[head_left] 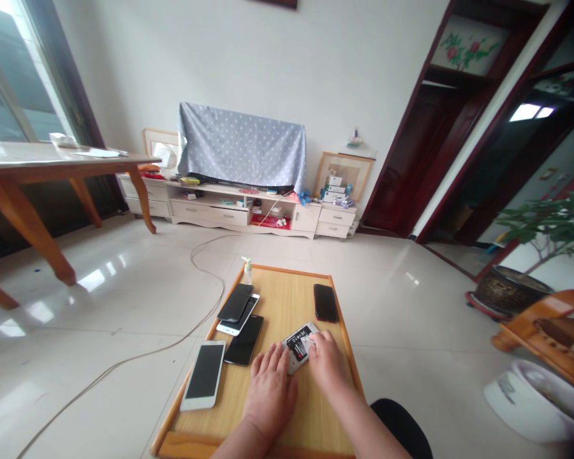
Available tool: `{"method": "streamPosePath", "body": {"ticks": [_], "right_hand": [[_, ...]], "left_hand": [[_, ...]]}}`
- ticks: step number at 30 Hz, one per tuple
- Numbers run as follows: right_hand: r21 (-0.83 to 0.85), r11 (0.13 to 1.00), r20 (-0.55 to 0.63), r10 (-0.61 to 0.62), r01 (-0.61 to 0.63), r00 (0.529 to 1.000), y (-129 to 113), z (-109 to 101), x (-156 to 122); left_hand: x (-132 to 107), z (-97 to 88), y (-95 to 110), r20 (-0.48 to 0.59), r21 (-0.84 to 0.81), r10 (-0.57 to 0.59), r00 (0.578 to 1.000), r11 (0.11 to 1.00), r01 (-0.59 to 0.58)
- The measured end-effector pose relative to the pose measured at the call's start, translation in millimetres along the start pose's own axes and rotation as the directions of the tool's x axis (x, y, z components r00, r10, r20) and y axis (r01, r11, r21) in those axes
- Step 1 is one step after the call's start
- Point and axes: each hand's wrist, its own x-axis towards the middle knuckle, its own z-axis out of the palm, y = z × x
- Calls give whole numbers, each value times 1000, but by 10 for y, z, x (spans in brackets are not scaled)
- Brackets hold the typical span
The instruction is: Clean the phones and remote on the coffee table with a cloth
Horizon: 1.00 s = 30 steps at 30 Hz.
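On the small wooden table (287, 290) lies a mobile phone (296, 346) with its back off, so a black battery with white print shows. My left hand (270, 389) rests flat with fingers stretched out, its fingertips at the phone's left edge. Over the phone's right side, my right hand (326, 360) is closed in a pinch. A small whitish piece (307, 342) shows at its fingertips; I cannot tell what it is. Further left lie a white phone (203, 375) with a dark screen, a black phone (244, 340), and another black phone (236, 302) overlapping a white-framed phone (242, 324).
A dark phone with a reddish edge (325, 303) lies at the table's right. A pump bottle (247, 270) stands at the far left corner. A cable (172, 344) runs across the floor. Beyond are a low cabinet (210, 213), a larger table (67, 162) and a white bucket (526, 398).
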Motion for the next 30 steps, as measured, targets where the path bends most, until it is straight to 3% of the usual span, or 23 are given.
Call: {"method": "streamPosePath", "body": {"ticks": [2, 5, 7, 9, 12, 16, 21, 26, 30], "right_hand": [[-81, 989, 75, -118, 124, 990, -58, 80, -113], [-266, 907, 213, -274, 325, 938, -74, 159, -188], [-391, 860, 216, -261, 329, 941, -31, 153, -139], [-479, 839, 161, -204, 257, 966, 17, 125, -63], [-487, 832, 176, -204, 266, 963, 37, 110, -34], [-387, 806, 379, -304, 448, 874, 6, 124, -104], [-549, 795, 281, -116, 259, 953, -10, 118, -27], [-433, 796, 421, -236, 423, 876, -44, 154, 30], [-523, 799, 309, -146, 297, 940, -23, 134, 176]], "left_hand": [[9, -27, 9, 11, 4, -6, 1000, 1000, 6], [18, -77, 32, 14, 4, -24, 1000, 1000, 24], [21, -96, 47, 12, -3, -29, 1000, 1000, 29], [23, -99, 57, 6, -12, -38, 999, 999, 38], [24, -83, 59, -10, -17, -41, 999, 999, 41], [22, -68, 48, -35, -27, -37, 999, 999, 36], [26, -94, 58, 8, -77, -83, 996, 994, 84], [40, -120, 78, 51, -91, -106, 993, 990, 111], [38, -125, 84, 55, -69, -101, 993, 992, 105]]}}
